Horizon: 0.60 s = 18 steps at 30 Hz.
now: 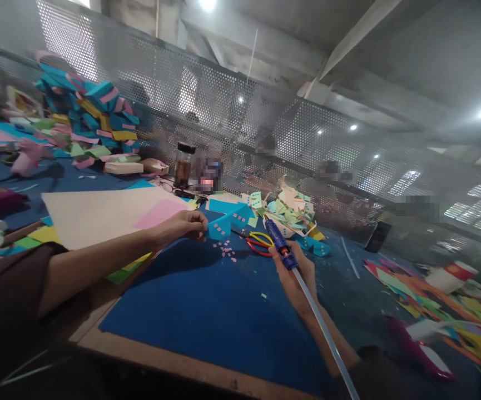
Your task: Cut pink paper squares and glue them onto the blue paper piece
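Note:
My left hand (186, 225) pinches one end of a folded blue paper piece (220, 226) dotted with small pink squares, held above the table. In my right hand (296, 275) is a dark blue glue gun (281, 243), its nozzle pointing up and away. A long translucent glue stick (321, 322) trails out of its back toward me. Several tiny pink paper squares (226, 250) lie loose on the blue table mat (207, 311) under the blue piece. Scissors with red and yellow handles (259, 244) rest just left of the glue gun.
A heap of pale paper scraps (290, 205) sits behind the glue gun. Large cream sheets (94, 216) lie at left, beneath my left forearm. A dark-lidded jar (184, 165) stands at the back. Blue and pink paper pieces (90, 111) pile up far left; coloured sheets (415, 283) spread at right.

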Each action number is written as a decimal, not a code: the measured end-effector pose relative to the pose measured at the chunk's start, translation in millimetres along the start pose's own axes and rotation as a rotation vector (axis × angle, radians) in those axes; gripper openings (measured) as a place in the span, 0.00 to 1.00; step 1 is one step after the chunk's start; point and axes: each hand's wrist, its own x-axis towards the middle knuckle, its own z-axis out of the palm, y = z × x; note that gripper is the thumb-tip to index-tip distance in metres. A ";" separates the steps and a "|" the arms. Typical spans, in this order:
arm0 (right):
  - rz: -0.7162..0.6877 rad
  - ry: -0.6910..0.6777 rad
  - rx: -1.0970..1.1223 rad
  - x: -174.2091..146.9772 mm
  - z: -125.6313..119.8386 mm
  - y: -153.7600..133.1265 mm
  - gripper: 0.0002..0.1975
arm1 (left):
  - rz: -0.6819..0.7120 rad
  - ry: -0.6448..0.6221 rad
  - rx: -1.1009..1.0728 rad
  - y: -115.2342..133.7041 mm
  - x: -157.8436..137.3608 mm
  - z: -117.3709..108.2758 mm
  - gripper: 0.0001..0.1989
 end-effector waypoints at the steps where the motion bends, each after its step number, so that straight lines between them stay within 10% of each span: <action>1: -0.003 0.007 0.004 0.1 -0.3 -0.3 0.15 | -0.007 0.002 0.001 0.5 -0.5 0.6 0.09; 18: 0.304 -0.061 0.609 18.7 -8.6 20.2 0.17 | 0.029 0.052 0.025 12.3 -6.2 4.5 0.12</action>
